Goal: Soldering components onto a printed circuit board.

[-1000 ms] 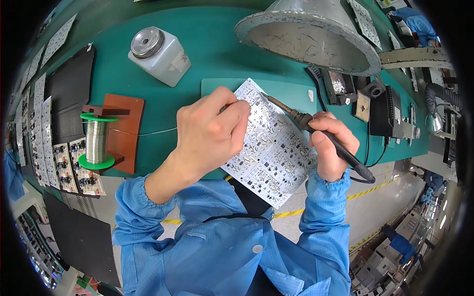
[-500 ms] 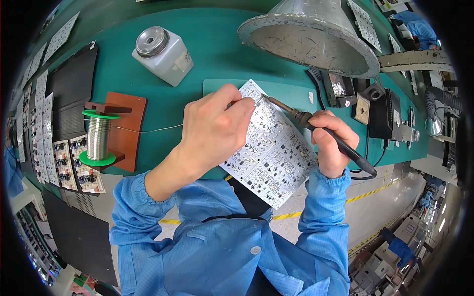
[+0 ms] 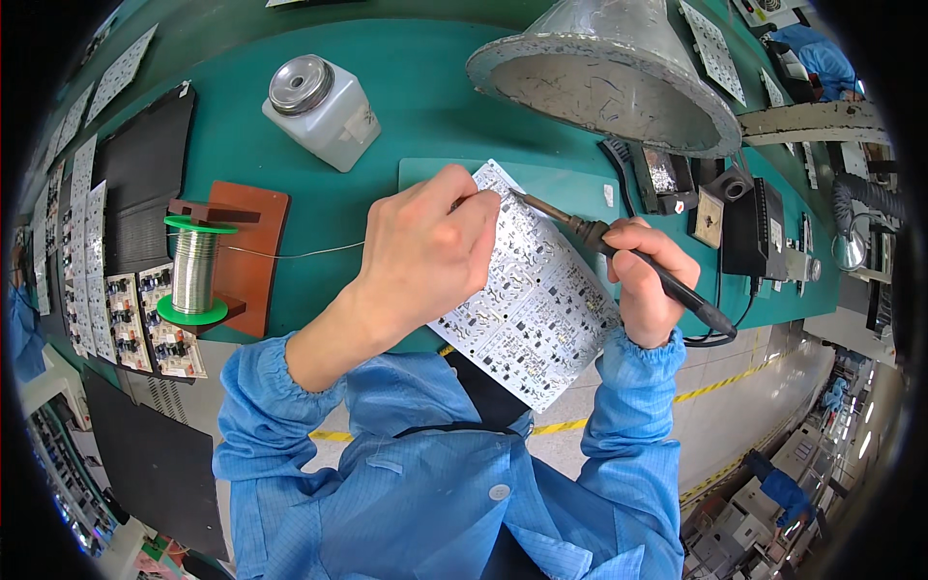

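Observation:
A white circuit board [image 3: 541, 324] with many small dark parts lies tilted in front of me, its near end jutting past the table edge. My left hand [image 3: 425, 246] is closed in a pinch over the board's far left part. Into it runs thin solder wire [image 3: 314, 253] from the spool [image 3: 194, 274] at left; the wire's end is hidden by the fingers. In my right hand [image 3: 653, 280] is a soldering iron [image 3: 684, 296], held like a pen. Its tip points left at the board's far end, close to my left fingertips; contact I cannot tell.
The spool sits on a brown stand [image 3: 253, 251]. A white square bottle [image 3: 333, 121] with a metal lid stands far left. Over the far right hangs a metal hood [image 3: 619, 82]. A brush [image 3: 619, 159] and a black box [image 3: 754, 227] lie right; more boards [image 3: 126, 319] stand left.
The soldering iron's tip has shifted very slightly left toward my left fingertips. Both hands keep their grips, and the board lies almost the same.

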`<state>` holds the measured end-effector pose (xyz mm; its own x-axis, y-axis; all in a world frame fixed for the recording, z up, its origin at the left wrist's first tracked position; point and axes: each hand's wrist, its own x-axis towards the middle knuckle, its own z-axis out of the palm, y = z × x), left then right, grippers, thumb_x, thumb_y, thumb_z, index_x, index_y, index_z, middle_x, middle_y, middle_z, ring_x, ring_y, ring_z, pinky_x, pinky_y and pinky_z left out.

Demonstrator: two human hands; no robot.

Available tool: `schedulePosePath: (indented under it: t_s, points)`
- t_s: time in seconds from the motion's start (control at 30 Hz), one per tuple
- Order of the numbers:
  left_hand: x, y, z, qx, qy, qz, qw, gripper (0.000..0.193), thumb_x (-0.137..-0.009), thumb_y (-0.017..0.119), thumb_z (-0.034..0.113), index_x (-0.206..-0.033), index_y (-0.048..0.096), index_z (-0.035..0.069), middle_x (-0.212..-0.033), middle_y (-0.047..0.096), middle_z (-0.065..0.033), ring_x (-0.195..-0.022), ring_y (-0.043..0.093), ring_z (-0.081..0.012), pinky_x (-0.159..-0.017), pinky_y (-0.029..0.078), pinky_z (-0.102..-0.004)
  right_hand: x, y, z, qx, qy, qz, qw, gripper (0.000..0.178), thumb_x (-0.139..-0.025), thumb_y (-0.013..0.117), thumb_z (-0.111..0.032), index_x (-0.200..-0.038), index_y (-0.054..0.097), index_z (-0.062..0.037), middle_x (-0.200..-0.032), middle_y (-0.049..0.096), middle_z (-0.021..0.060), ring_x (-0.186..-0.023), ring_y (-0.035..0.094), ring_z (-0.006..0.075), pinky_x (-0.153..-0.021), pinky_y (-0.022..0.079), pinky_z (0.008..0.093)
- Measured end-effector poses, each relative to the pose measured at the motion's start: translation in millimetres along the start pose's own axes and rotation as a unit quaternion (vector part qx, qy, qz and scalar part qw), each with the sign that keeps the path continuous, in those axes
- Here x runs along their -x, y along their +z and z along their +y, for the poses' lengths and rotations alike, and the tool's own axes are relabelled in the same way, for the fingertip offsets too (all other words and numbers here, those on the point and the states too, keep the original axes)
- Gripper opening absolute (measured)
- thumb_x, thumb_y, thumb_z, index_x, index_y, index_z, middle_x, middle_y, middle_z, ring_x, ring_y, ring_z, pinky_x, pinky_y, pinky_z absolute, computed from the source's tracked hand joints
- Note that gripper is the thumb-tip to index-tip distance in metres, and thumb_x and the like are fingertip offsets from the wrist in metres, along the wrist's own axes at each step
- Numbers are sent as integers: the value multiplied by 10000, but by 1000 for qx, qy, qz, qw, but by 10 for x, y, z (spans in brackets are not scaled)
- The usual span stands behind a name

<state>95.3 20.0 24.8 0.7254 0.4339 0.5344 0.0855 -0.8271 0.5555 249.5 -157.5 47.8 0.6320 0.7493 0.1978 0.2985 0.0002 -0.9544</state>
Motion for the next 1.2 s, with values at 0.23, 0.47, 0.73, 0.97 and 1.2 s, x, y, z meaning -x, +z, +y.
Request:
schedulePosePath:
  t_s: [0.23, 0.47, 0.73, 0.97, 1.2]
  points:
    - [4, 15, -10, 12, 1, -17, 1000, 73, -745, 685, 36, -817, 676, 47, -779, 557, -63, -612, 613, -237, -501, 490, -351, -12, -8, 10, 1, -9, -10, 1000, 264, -742, 611, -107, -919, 665, 82, -848, 623, 166, -593, 496, 148, -549, 386, 260]
    - [-26, 46, -14, 45, -6, -10, 999, 45, -752, 681, 33, -791, 667, 53, -782, 556, -62, -602, 608, -244, -506, 491, -364, -5, -4, -11, -3, -12, -9, 1000, 269, -736, 606, -100, -919, 666, 87, -831, 622, 167, -589, 491, 147, -537, 378, 257]
    - [-36, 4, 13, -1, -1, -27, 1000, 24, -746, 686, 50, -762, 671, 59, -772, 558, -52, -610, 612, -234, -501, 485, -360, 4, 1, -11, -1, -25, -7, 1000, 264, -732, 601, -105, -897, 661, 92, -777, 601, 149, -580, 474, 146, -535, 374, 260]
    - [-32, 45, 22, 32, 0, -20, 999, 20, -747, 641, 15, -761, 642, 29, -777, 546, -83, -614, 606, -255, -505, 486, -365, 0, 16, -42, 4, -40, -1, 999, 258, -729, 595, -111, -875, 659, 92, -681, 576, 116, -561, 451, 148, -681, 424, 314]
    - [-43, 56, 13, 49, 6, -10, 999, 40, -728, 646, 8, -726, 613, 31, -779, 538, -85, -616, 602, -256, -509, 484, -365, 1, 21, -54, 5, -47, 2, 999, 259, -722, 594, -117, -864, 663, 87, -639, 559, 104, -552, 438, 146, -770, 425, 365]
